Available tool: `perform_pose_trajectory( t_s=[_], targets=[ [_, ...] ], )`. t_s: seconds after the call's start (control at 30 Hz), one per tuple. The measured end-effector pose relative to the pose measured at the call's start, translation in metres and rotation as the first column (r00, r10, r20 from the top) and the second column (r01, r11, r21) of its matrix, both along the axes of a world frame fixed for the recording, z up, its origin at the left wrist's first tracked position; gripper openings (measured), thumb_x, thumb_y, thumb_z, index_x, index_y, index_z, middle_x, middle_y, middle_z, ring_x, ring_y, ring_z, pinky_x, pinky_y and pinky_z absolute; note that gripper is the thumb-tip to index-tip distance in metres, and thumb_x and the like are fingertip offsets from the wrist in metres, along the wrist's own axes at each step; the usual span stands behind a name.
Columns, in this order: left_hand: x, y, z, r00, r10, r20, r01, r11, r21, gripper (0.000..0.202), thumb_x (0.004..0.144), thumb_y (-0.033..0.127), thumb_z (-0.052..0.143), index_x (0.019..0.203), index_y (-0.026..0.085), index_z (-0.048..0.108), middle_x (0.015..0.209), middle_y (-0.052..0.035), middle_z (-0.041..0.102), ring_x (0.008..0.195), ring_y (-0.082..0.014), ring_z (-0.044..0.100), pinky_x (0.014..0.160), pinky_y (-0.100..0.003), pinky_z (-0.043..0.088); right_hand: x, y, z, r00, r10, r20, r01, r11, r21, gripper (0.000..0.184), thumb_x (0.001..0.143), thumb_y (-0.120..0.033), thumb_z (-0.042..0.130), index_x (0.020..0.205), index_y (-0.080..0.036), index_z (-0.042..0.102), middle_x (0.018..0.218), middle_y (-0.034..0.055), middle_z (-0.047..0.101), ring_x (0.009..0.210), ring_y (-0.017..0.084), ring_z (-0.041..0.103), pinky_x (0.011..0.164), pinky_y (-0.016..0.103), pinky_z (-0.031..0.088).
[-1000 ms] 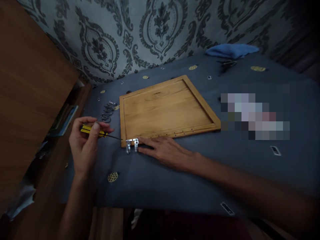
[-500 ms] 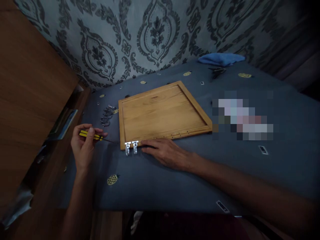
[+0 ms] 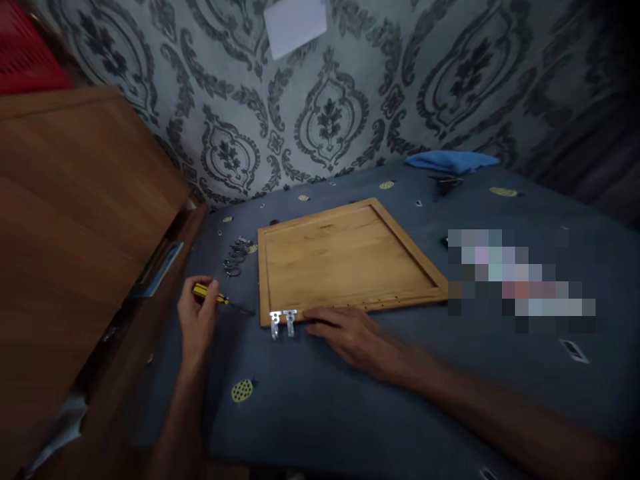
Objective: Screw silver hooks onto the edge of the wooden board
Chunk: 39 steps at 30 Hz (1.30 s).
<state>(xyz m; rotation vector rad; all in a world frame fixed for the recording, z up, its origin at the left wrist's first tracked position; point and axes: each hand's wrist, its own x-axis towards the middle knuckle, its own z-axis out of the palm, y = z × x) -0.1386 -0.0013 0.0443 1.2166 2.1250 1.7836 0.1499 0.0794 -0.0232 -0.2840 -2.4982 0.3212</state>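
A framed wooden board (image 3: 345,257) lies flat on a dark blue cloth (image 3: 380,400). Two silver metal hooks (image 3: 283,322) sit side by side at the board's near left corner. My left hand (image 3: 197,317) is closed around a yellow-and-black screwdriver (image 3: 213,295), whose thin shaft points right toward the hooks without touching them. My right hand (image 3: 350,333) lies flat with fingers stretched out on the cloth against the board's near edge, just right of the hooks, holding nothing.
Several loose metal hooks (image 3: 236,257) lie left of the board. A folded blue cloth (image 3: 450,161) and a dark tool (image 3: 447,181) sit at the far right. A wooden cabinet (image 3: 75,220) stands at the left. Patterned wallpaper backs the surface.
My left hand has drawn the screwdriver a little away from the hooks. The camera has tilted up and shifted, showing more wall. My right hand stays flat by the board.
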Motion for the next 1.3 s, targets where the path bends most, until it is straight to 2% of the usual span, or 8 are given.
perform_pose_trajectory(
  t_s=[0.17, 0.37, 0.53, 0.7, 0.87, 1.0, 1.13, 1.3],
  targets=[
    [-0.015, 0.007, -0.011, 0.998, 0.019, 0.058, -0.02, 1.0, 0.015, 0.038, 0.076, 0.054, 0.074, 0.084, 0.02, 0.057, 0.056, 0.0079, 0.054, 0.041, -0.0106, 0.051, 0.04, -0.02, 0.042, -0.001, 0.0, 0.0, 0.999, -0.001, -0.047, 0.001, 1.0, 0.005, 0.035, 0.096, -0.001, 0.049, 0.11, -0.02, 0.075, 0.12, 0.0091, 0.078, 0.106, 0.02, 0.076, 0.088, 0.033, 0.063],
    [-0.02, 0.012, -0.024, 0.998, -0.004, 0.06, 0.0, 0.998, 0.061, 0.04, 0.078, 0.056, 0.07, 0.084, 0.022, 0.051, 0.073, 0.0041, 0.06, 0.063, -0.0155, 0.068, 0.061, -0.028, 0.059, 0.0, 0.0, 0.003, 1.0, 0.0, -0.019, 0.0, 1.0, 0.003, 0.037, 0.092, 0.001, 0.049, 0.108, -0.02, 0.075, 0.121, 0.0093, 0.077, 0.105, 0.021, 0.077, 0.085, 0.033, 0.064],
    [-0.001, 0.019, -0.04, 0.987, -0.141, -0.082, 0.141, 0.99, -0.012, 0.028, 0.084, 0.046, 0.068, 0.083, 0.022, 0.055, 0.076, 0.0005, 0.063, 0.071, -0.0184, 0.067, 0.065, -0.028, 0.054, -0.001, 0.001, 0.002, 0.999, -0.006, -0.033, 0.007, 1.0, 0.004, 0.037, 0.09, 0.002, 0.051, 0.106, -0.021, 0.075, 0.12, 0.0085, 0.078, 0.102, 0.02, 0.077, 0.083, 0.031, 0.064],
    [0.02, 0.038, -0.034, 0.912, -0.272, -0.308, 0.255, 0.962, -0.093, 0.008, 0.088, 0.023, 0.064, 0.082, 0.022, 0.06, 0.089, -0.0027, 0.061, 0.09, -0.0213, 0.062, 0.081, -0.032, 0.051, -0.001, 0.001, 0.002, 0.998, -0.025, -0.06, 0.027, 0.999, 0.04, 0.036, 0.092, 0.002, 0.05, 0.105, -0.02, 0.075, 0.116, 0.0095, 0.079, 0.099, 0.021, 0.078, 0.082, 0.032, 0.064],
    [0.035, 0.066, -0.035, 0.818, -0.397, -0.416, 0.349, 0.918, -0.191, 0.017, 0.087, 0.006, 0.061, 0.082, 0.022, 0.059, 0.09, -0.002, 0.06, 0.088, -0.0198, 0.061, 0.081, -0.03, 0.05, -0.001, 0.002, -0.002, 1.0, -0.019, -0.017, 0.02, 1.0, 0.021, 0.036, 0.093, 0.0, 0.051, 0.108, -0.022, 0.075, 0.119, 0.0082, 0.078, 0.099, 0.02, 0.078, 0.083, 0.031, 0.064],
    [0.039, 0.075, -0.045, 0.779, -0.429, -0.458, 0.355, 0.903, -0.242, 0.016, 0.088, 0.007, 0.063, 0.084, 0.022, 0.062, 0.09, -0.0018, 0.064, 0.088, -0.0193, 0.064, 0.082, -0.03, 0.051, -0.001, 0.003, -0.003, 0.999, -0.02, -0.028, 0.021, 1.0, 0.018, 0.038, 0.093, 0.0, 0.051, 0.11, -0.022, 0.076, 0.119, 0.0088, 0.079, 0.099, 0.02, 0.079, 0.084, 0.032, 0.065],
    [0.016, 0.069, -0.045, 0.785, -0.364, -0.501, 0.269, 0.929, -0.253, 0.011, 0.098, 0.016, 0.058, 0.096, 0.022, 0.067, 0.099, -0.0045, 0.069, 0.096, -0.0204, 0.066, 0.087, -0.033, 0.053, -0.001, 0.003, -0.002, 0.999, -0.009, -0.046, 0.01, 1.0, 0.02, 0.036, 0.093, 0.0, 0.051, 0.108, -0.021, 0.076, 0.118, 0.0105, 0.079, 0.1, 0.021, 0.079, 0.084, 0.033, 0.065],
    [-0.047, 0.053, -0.041, 0.821, -0.143, -0.552, -0.001, 0.968, -0.252, 0.022, 0.102, 0.033, 0.063, 0.114, 0.016, 0.067, 0.117, -0.0085, 0.068, 0.108, -0.0236, 0.067, 0.097, -0.046, 0.057, 0.001, 0.002, -0.001, 0.999, -0.027, -0.018, 0.027, 0.999, -0.024, 0.035, 0.093, -0.002, 0.054, 0.109, -0.023, 0.077, 0.12, 0.009, 0.078, 0.102, 0.02, 0.079, 0.089, 0.032, 0.064]
  ],
)
